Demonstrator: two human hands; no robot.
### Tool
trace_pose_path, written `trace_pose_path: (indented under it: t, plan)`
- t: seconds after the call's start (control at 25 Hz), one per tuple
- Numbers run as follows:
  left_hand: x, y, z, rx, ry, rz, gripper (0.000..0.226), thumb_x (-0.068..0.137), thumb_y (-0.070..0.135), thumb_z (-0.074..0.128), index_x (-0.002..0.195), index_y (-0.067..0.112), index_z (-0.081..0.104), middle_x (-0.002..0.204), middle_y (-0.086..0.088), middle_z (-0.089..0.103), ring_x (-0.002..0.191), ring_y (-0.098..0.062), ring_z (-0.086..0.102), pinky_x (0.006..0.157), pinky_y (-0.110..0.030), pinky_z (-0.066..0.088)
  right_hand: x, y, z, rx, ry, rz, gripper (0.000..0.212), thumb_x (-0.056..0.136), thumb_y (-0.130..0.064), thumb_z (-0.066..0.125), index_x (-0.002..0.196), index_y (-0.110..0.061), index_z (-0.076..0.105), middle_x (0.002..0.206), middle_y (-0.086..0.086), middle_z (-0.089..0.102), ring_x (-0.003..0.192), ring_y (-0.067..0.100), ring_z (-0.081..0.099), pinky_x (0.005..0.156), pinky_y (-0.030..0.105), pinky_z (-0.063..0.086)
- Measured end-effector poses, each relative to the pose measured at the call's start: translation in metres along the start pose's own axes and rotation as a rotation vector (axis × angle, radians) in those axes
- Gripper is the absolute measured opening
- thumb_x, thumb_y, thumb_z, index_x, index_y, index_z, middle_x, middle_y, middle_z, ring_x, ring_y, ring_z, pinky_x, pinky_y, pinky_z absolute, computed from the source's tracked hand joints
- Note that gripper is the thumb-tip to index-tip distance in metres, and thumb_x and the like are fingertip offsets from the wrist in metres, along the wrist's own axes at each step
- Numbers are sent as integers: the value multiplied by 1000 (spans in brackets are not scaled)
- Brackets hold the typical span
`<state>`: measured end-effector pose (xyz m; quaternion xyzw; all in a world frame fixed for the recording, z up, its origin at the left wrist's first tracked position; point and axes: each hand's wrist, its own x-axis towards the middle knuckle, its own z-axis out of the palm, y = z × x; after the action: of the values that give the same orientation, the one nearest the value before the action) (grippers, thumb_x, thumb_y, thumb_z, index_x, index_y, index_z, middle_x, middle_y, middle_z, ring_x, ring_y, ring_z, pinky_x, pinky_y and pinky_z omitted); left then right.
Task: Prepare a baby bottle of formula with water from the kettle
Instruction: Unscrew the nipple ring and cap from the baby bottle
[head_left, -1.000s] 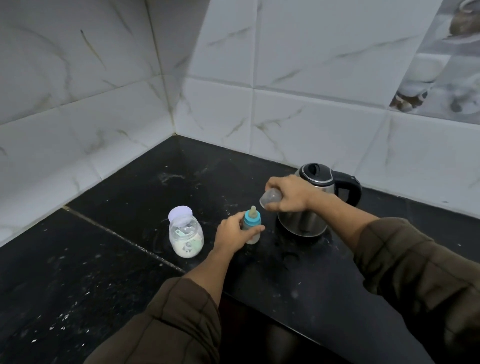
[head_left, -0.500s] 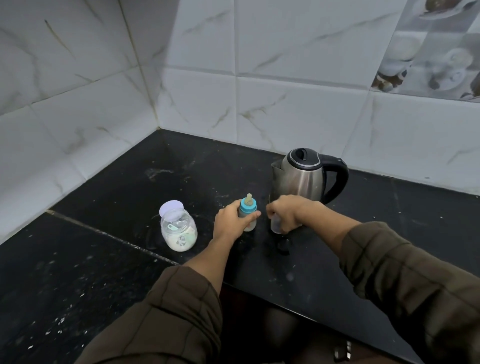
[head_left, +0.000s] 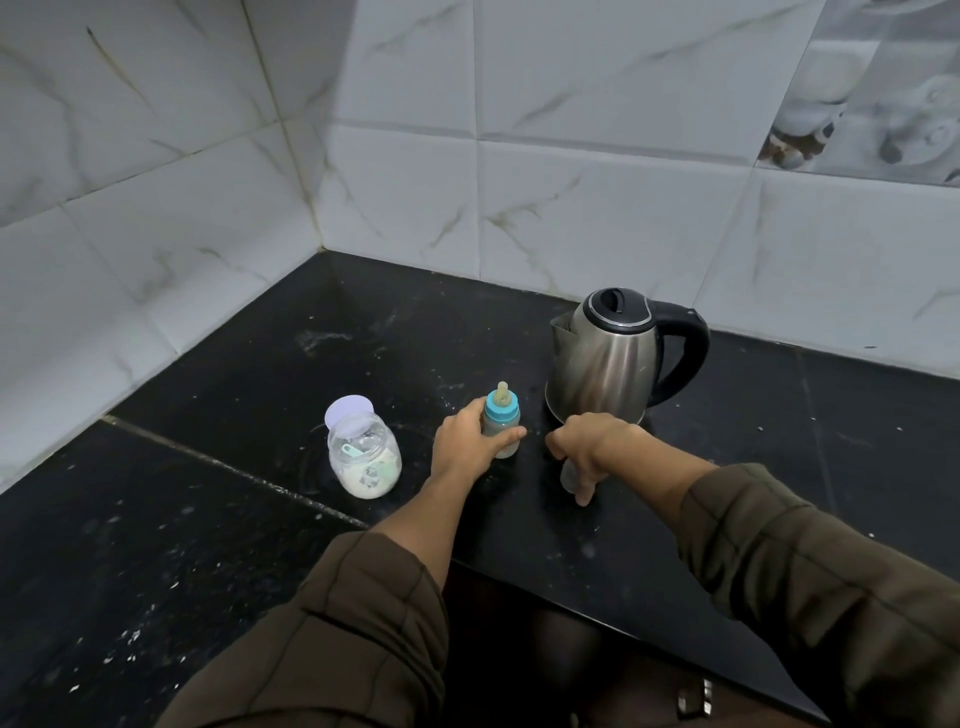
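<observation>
Head view: right hand, gripping clear cap, has lowered it onto counter before kettle; left hand grips bottle beside kettle. Teat collar likely unscrews next.

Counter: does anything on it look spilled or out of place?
Yes. White specks are scattered on the counter at near left, and a pale smear lies behind the jar. The jar's lid sits tilted, not closed. The bottle and kettle stand upright.

Kettle: one
Bottle: one, left of kettle
Jar: one
Cap: one
Hands: two, left hand, right hand
</observation>
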<state>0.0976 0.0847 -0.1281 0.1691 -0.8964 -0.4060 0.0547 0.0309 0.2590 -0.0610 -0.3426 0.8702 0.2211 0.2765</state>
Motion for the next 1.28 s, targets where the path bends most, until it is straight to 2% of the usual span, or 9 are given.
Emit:
trace_pose_path:
  t: [0.12,0.28,0.4,0.52,0.72,0.8,0.96,1.12,1.28]
  plan:
    - [2,2,-3,42,14,0,63,80,51,85,134,27,63,121,8,72,114,-13,65,99,-39,54,-4,2,-25,122,123,4,57,84,-38,80,132,-20,56,124,8,62,80,18,62,64,30,51]
    - [-3,3,-7,56,27,-22,61,73,56,84,126,32,67,108,12,73,104,-11,67,94,-39,56,0,-3,-63,332,392,20,48,84,-44,67,125,-22,55,112,4,66,91,22,67,80,40,60]
    - [-5,6,-19,75,55,-24,60,69,63,82,120,35,69,101,13,73,101,-11,67,91,-38,56,6,-20,-84,427,384,-11,57,80,-54,65,129,-26,53,108,2,66,80,24,73,75,41,64]
    - [-3,7,-33,100,68,-22,49,69,60,82,108,33,72,91,12,73,92,-12,68,84,-37,57,15,-35,-92,329,416,-10,59,81,-67,68,121,-25,63,109,1,68,91,21,66,77,37,57]
    - [-7,1,-47,93,111,-91,50,69,62,78,109,34,69,92,12,73,92,-13,67,80,-34,55,17,-50,-102,314,445,-29,50,87,-62,68,107,-17,68,85,1,65,67,16,61,65,33,53]
    - [-9,1,-49,65,112,-118,49,73,59,79,112,33,67,95,13,72,95,-12,65,80,-30,50,17,-56,-107,303,448,-52,45,88,-57,69,101,-14,65,75,0,60,58,16,59,70,35,59]
    - [-8,5,-50,56,96,-123,41,78,56,77,108,30,66,93,11,72,93,-12,65,81,-31,52,20,-61,-114,279,447,-92,37,85,-47,74,92,-12,65,66,2,67,61,22,72,74,38,64]
    - [-1,6,-51,76,85,-111,41,77,50,80,109,28,69,94,10,74,93,-14,68,85,-35,56,20,-59,-120,117,460,-166,30,80,-33,79,103,-17,69,89,1,66,84,21,67,77,36,59]
    - [2,0,-52,70,83,-128,45,76,50,83,114,29,68,98,10,73,96,-14,68,86,-32,54,28,-52,-118,70,422,-265,39,79,-21,80,114,-26,63,110,0,67,100,21,63,87,40,57]
